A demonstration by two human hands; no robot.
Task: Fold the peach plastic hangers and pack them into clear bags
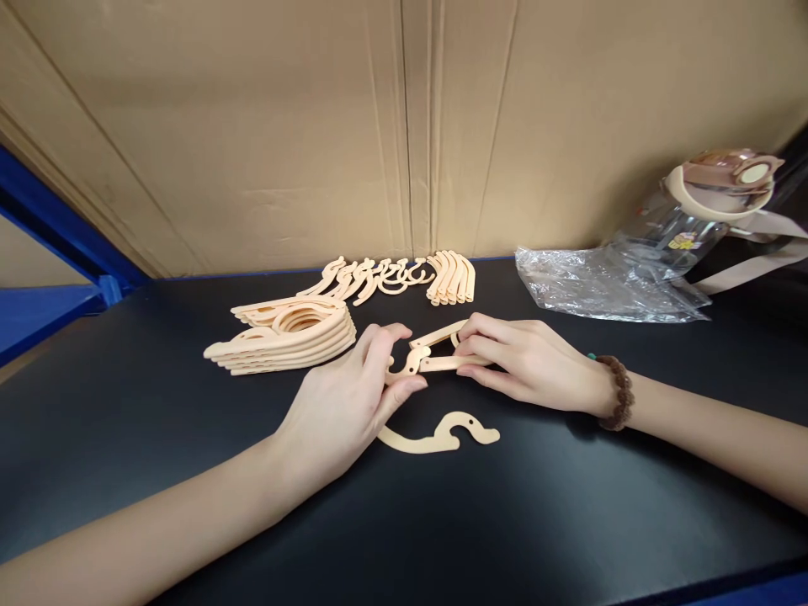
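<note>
A beige plastic folding hanger (440, 364) is between my two hands, just above the black table. Its curved hook is pinched by my left hand (337, 400), thumb below and fingers over the top. My right hand (536, 362) is closed on the hanger's two arms, which spread apart from the hook; their far ends are hidden by the fingers. On the table right in front of the hands lies a loose flat hook piece (420, 442), its left end covered by my left hand. Left of the hands is a stack of folded hangers (290, 341).
Several loose hook pieces (363, 279) and a row of curved arm pieces (451, 278) lie toward the back of the table (505, 522). A clear plastic bag (593, 282) and a strapped water bottle (700, 210) stand at right, before a cardboard wall (252, 126).
</note>
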